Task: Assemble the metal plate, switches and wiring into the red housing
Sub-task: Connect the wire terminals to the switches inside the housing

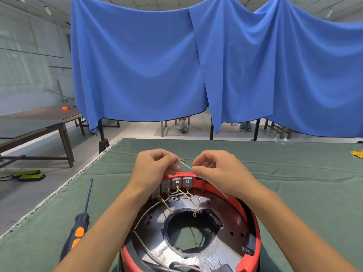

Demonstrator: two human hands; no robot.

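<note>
A round red plastic housing (253, 220) sits on a worktop (294, 193) covered in dull green cloth, close to its near edge. Inside the housing lies a shiny, ring-shaped metal plate (196, 254) with a large central hole and small drilled holes. Along the housing's far inner wall stands a row of small grey block-shaped switches (181, 182). Thin white wires (183, 193) with small brass ring ends run from the switches down across the plate.

Both hands hover just above the housing's far rim. The left hand (155, 165) has its fingers curled, thumb and forefinger pinching one end of a loose white wire (185, 165) near its brass end fitting (180, 159). The right hand (218, 169), fingers also curled, pinches the same wire a little further along, so a short stretch spans between the two sets of fingertips. The rest of the wire trails away behind the right hand.

A screwdriver (81, 220) with a slim dark shaft and a black-and-orange handle lies on the cloth near the worktop's left edge, beside the left forearm. Blue fabric sheets (176, 65) hang behind the worktop's far edge.
</note>
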